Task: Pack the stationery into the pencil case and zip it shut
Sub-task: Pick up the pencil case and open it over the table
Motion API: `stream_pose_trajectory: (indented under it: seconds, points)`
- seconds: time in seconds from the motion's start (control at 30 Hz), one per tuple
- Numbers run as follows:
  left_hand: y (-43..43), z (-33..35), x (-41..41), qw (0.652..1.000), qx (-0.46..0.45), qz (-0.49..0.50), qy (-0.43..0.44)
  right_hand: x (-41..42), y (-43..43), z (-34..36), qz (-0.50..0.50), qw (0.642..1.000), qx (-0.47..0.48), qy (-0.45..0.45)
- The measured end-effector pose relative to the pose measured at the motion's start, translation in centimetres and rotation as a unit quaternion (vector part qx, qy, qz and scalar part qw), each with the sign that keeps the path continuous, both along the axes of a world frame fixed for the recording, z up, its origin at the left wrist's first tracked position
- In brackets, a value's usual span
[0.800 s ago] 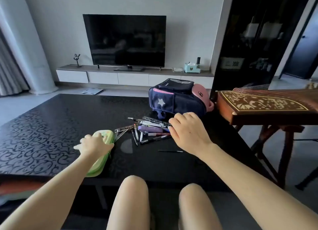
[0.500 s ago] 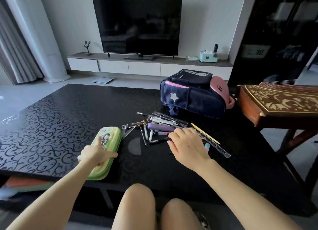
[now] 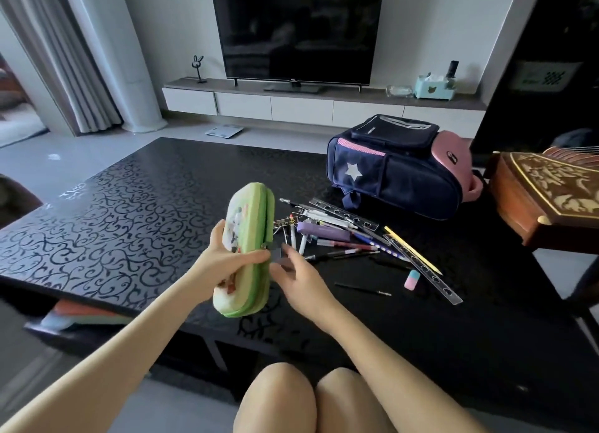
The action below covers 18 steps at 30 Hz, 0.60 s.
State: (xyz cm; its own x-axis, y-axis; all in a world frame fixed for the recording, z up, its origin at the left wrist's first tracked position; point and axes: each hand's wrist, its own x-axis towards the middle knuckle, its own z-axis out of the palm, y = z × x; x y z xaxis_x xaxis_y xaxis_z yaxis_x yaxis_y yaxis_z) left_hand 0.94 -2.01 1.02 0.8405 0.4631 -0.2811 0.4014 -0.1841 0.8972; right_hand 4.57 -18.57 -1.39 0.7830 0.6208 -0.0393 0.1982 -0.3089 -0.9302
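Observation:
My left hand (image 3: pixel 227 260) grips a green pencil case (image 3: pixel 251 218) with a cartoon print, lifted off the black table (image 3: pixel 123 212) and turned on edge, its zip side facing right. It looks zipped closed. My right hand (image 3: pixel 299 278) hovers just right of the case at its zip edge, fingers spread and blurred, holding nothing I can make out. Behind it lies a pile of stationery: pens (image 3: pixel 343 252), a purple box (image 3: pixel 324 232), clear rulers (image 3: pixel 424 273), a yellow pencil (image 3: pixel 413 249), a pink-and-blue eraser (image 3: pixel 412 279) and a thin black refill (image 3: pixel 363 289).
A navy and pink backpack (image 3: pixel 398 170) lies on the table behind the pile. A carved wooden zither (image 3: pixel 547 196) stands on a frame at the right. TV and low white cabinet line the far wall. My knees are below the table's near edge.
My left hand has lifted the pencil case off the table and tipped it on edge. My right hand left the pens and came to the case's zip side. The camera moved closer.

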Motion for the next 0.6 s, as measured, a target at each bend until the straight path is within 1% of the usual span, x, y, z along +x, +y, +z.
stream_pose_trajectory:
  seconds: [0.03,0.1,0.17,0.2,0.27,0.33,0.37,0.43,0.47,0.5,0.53,0.6]
  points:
    - [-0.8,0.5,0.1,0.999,-0.038,-0.004,-0.012,-0.3,0.1,0.4,-0.003,0.998,0.059,0.019]
    - [-2.0,1.4,0.4,0.991,-0.133,-0.009,-0.021,-0.5,-0.2,1.1,-0.035,0.992,0.123,0.0]
    - [-2.9,2.0,0.6,0.973,-0.23,-0.02,-0.014,-0.5,-1.5,1.5,-0.066,0.989,0.128,-0.034]
    - [-3.2,2.1,0.8,0.968,-0.248,-0.028,-0.008,-0.5,-2.2,1.6,-0.071,0.989,0.123,-0.038]
    - [-4.2,2.3,1.3,0.973,-0.226,-0.049,0.016,-0.5,-3.6,1.5,-0.07,0.992,0.104,-0.036]
    - [-5.5,2.2,2.0,0.98,-0.18,-0.073,0.04,-0.7,-4.8,1.4,-0.086,0.993,0.057,-0.052]
    - [-6.1,2.2,2.4,0.984,-0.155,-0.073,0.044,-0.7,-5.3,1.2,-0.098,0.992,0.028,-0.075]
    - [-7.3,2.2,3.1,0.991,-0.1,-0.079,0.046,-0.9,-5.9,1.1,-0.133,0.978,-0.045,-0.153]
    - [-7.8,2.1,3.3,0.994,-0.069,-0.08,0.042,-1.0,-6.1,0.9,-0.151,0.962,-0.084,-0.212]
    - [-8.3,1.9,3.5,0.996,-0.031,-0.075,0.028,-1.2,-6.2,0.7,-0.164,0.934,-0.131,-0.289]
    - [-8.8,1.7,3.7,0.998,0.009,-0.065,0.02,-1.3,-6.3,0.5,-0.168,0.899,-0.176,-0.365]
    - [-9.7,1.6,3.9,0.997,0.066,-0.032,0.007,-1.7,-6.6,0.6,-0.153,0.832,-0.242,-0.475]
